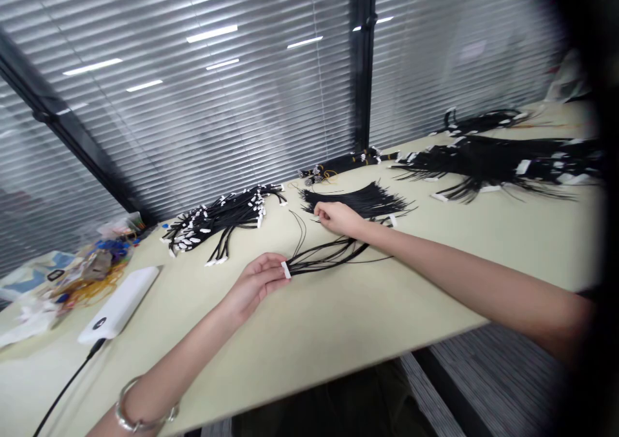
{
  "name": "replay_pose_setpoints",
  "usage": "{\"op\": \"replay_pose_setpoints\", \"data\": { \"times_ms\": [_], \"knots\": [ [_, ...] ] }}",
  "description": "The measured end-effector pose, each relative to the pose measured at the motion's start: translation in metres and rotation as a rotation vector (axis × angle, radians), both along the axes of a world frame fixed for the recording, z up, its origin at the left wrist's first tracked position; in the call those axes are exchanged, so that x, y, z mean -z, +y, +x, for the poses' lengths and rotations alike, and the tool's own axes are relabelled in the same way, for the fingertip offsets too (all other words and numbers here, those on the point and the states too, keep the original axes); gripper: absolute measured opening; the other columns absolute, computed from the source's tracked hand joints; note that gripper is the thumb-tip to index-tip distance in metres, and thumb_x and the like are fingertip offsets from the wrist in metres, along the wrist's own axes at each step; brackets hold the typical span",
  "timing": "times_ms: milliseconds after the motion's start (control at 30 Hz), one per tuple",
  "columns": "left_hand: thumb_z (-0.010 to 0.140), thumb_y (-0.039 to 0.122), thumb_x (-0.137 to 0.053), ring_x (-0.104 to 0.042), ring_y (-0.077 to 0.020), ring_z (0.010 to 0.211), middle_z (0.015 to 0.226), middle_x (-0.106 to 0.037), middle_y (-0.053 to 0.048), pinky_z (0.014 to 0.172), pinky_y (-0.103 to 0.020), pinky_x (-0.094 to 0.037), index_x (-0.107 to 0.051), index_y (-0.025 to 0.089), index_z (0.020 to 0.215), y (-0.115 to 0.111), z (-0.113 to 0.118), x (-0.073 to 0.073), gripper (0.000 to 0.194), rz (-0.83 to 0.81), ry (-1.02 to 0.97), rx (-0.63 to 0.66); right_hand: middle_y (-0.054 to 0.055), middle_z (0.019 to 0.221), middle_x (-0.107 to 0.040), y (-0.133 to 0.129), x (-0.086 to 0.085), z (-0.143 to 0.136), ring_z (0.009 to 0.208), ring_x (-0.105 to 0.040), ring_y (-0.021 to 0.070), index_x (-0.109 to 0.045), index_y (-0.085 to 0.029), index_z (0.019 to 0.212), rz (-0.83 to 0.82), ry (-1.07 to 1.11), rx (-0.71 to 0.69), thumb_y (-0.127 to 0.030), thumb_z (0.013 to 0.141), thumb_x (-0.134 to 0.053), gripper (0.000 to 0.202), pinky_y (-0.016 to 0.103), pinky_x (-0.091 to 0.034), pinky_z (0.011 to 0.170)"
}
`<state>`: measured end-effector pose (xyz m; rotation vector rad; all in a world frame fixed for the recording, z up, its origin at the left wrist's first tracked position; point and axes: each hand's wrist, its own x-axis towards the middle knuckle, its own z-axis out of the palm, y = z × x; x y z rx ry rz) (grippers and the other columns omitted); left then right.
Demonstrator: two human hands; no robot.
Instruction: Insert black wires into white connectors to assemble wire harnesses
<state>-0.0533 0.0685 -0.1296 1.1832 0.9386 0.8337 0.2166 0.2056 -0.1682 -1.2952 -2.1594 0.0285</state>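
Note:
My left hand is closed on a white connector, from which several thin black wires fan out to the right across the table. A second white connector lies at their far end, just beyond my right forearm. My right hand is at the left front edge of a flat pile of loose black wires. Its thumb and fingertips are pinched together; whatever they grip is too small to make out.
Finished-looking black cables with white plugs lie behind my left hand. More black cable bundles are at the right. A white power bank and a cluttered heap sit at the left. Window blinds rise behind the table.

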Motion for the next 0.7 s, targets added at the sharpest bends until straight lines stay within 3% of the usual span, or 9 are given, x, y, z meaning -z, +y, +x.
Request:
{"op": "replay_pose_setpoints", "data": {
  "times_ms": [700],
  "knots": [
    [0.074, 0.021, -0.069, -0.060, -0.0154, 0.089, 0.095, -0.063, -0.005, 0.091, -0.032, -0.045, -0.062, 0.016, 0.098, 0.0004, 0.0014, -0.0010, 0.025, -0.005, -0.004, -0.003, 0.003, 0.087, -0.066, -0.0069, -0.0016, -0.0055, 0.079, -0.059, 0.0148, -0.060, -0.021, 0.096, 0.028, -0.087, 0.028, -0.020, 0.081, -0.051, 0.018, 0.021, -0.037, 0.066]
  ]
}}
